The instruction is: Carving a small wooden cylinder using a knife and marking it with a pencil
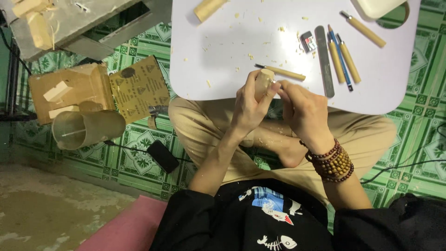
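Just at the near edge of the white desk (218, 56), over the person's crossed legs, a short pale wooden block (263, 82) sits wrapped in the left hand (248, 108), whose fingers curl tightly round its lower half. The right hand (304, 111) is closed, fingers pressed together, on a small carving tool (275, 82) whose metal tip meets the block's upper end; the tool's handle is hidden in the fist. The block looks roughly rounded and still plain, so the shaping seems begun but far from finished, and pale chips (241, 56) scattered on the desk suggest wood already cut away. Just beyond the block lies a wooden-handled knife (281, 72). Further right of the block are a flat grey file (324, 60), more wooden-handled tools (344, 56), a blue pencil (340, 58) and a small metal sharpener (308, 42). Far left of the block, on the green patterned tile floor (139, 135), lie sandpaper sheets (139, 88), a cardboard box (74, 90) and a beige tube (88, 128).
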